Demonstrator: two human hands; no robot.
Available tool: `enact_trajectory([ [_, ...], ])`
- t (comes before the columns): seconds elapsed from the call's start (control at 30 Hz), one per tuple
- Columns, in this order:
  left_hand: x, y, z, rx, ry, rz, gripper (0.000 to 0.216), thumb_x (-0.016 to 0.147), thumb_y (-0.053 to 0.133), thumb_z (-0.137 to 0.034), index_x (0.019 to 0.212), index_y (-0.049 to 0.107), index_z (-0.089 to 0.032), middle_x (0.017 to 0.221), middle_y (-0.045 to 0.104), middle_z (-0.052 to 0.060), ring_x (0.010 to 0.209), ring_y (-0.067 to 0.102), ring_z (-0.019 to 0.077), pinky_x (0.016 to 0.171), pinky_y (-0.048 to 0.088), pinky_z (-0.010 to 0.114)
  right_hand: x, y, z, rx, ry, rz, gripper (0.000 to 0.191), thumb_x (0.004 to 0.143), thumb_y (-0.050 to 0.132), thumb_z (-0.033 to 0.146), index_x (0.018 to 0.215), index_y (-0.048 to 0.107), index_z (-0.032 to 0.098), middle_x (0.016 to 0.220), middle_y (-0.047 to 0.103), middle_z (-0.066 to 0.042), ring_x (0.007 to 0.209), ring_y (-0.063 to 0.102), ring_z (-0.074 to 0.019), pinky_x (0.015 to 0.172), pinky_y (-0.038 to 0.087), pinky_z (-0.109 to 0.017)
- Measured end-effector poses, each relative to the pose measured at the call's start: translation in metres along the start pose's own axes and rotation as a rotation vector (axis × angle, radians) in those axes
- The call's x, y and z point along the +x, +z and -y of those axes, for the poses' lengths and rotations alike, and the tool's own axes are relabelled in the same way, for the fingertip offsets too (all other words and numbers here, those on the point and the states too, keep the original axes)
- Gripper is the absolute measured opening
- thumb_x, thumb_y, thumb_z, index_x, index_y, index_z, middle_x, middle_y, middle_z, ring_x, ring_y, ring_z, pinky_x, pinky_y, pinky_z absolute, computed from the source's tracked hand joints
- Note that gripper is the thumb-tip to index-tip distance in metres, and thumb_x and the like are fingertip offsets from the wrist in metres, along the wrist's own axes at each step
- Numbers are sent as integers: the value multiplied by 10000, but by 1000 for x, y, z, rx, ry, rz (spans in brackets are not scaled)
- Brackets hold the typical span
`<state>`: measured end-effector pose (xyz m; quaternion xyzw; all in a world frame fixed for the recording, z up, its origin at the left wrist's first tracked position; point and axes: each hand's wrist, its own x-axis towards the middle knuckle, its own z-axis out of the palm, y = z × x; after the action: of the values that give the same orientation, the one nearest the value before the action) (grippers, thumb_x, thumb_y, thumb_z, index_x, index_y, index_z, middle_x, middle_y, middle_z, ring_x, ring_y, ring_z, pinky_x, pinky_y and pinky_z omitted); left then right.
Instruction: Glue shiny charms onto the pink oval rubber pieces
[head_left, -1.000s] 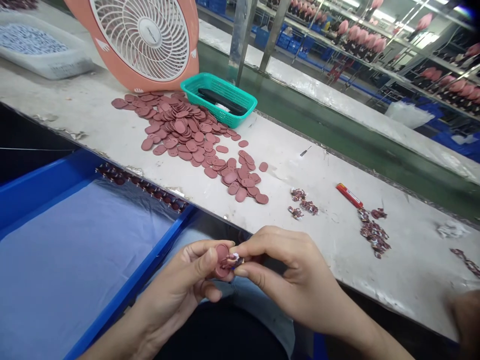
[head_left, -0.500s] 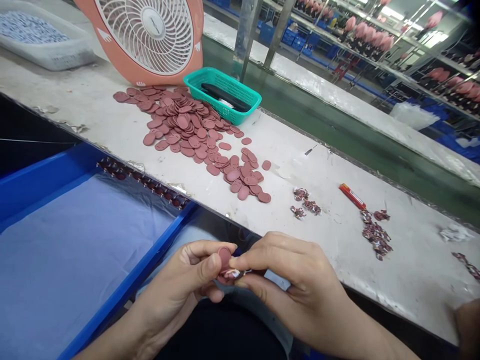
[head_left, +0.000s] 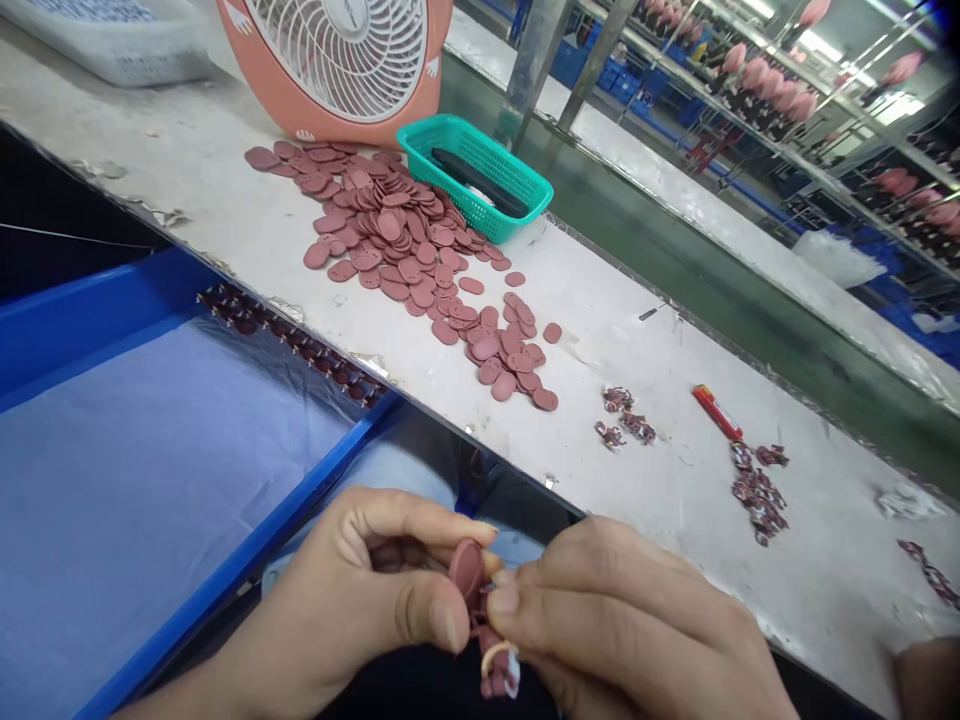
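Close to my body, below the table edge, my left hand (head_left: pixel 367 590) pinches a reddish-brown oval disc (head_left: pixel 466 570) between thumb and fingers. My right hand (head_left: pixel 630 620) grips a small brown figurine (head_left: pixel 498 668) with white and yellow parts, right against the disc. Fingers hide where the two pieces meet. On the table, a large pile of similar oval discs (head_left: pixel 390 225) spreads towards the middle. Small brown figurines (head_left: pixel 637 428) lie to its right, and a further cluster of figurines (head_left: pixel 759 497) lies beyond them.
An orange fan (head_left: pixel 345 60) and a green basket (head_left: pixel 480 190) holding a black object stand behind the discs. To the left is a blue tray (head_left: pixel 352 450) with rows of brown pieces. A red packet (head_left: pixel 718 412) and a thin tool (head_left: pixel 654 311) lie on the table (head_left: pixel 570 470).
Both hands have come lower and nearer, still holding disc and figurine. The disc has turned more edge-on, and the figurine now hangs below it, more visible. The camera view has shifted slightly.
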<state>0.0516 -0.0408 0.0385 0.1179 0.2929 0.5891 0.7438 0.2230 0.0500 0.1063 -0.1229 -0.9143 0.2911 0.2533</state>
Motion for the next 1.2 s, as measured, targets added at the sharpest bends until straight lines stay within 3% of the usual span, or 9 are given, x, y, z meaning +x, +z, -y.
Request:
enact_trajectory([
  [0.1,3,-1,-2,24,10,6,218,656,934,-315,855,852,-280,681,787,-5,537,663,103,519,532,172,1,4,-3,115,53,-20,159,862,741,34,1002,722,107,886,780,-48,751,723,-106,712,612,-166],
  [0.3,9,-5,0,78,94,-84,216,666,921,-376,837,849,-267,655,758,-5,561,645,87,527,509,136,5,11,-12,128,72,-5,143,881,716,40,1013,715,97,864,759,-38,761,699,-98,742,589,-179],
  [0.47,10,-11,3,47,2,-194,266,625,932,-426,815,844,-261,673,745,6,589,647,103,493,508,132,10,11,-16,124,83,12,140,898,678,44,1024,721,88,902,740,-41,830,701,-81,828,557,-146],
  [0.63,11,-18,4,32,-56,-152,255,691,894,-431,836,838,-229,680,721,14,576,612,90,455,485,115,8,10,-19,170,142,9,447,841,811,225,1238,660,86,1038,690,-67,913,668,-101,847,553,-146],
  [0.83,12,-21,5,18,-86,-199,299,655,916,-440,845,839,-222,661,713,3,569,610,81,449,486,106,4,18,-25,170,126,-8,171,940,687,172,1081,752,101,927,705,-72,847,687,-106,791,566,-166],
  [0.97,12,-22,8,-23,-90,-271,388,524,977,-438,799,837,-202,625,708,-3,527,592,64,445,480,98,6,24,-27,190,131,-25,151,915,717,163,1032,775,87,880,710,-89,806,694,-125,743,575,-184],
  [1.2,11,-25,7,-14,-105,-351,420,511,975,-457,804,832,-191,662,722,14,578,637,89,436,492,106,11,29,-31,226,123,-24,123,907,732,181,994,781,110,852,726,-74,770,689,-122,721,567,-188],
])
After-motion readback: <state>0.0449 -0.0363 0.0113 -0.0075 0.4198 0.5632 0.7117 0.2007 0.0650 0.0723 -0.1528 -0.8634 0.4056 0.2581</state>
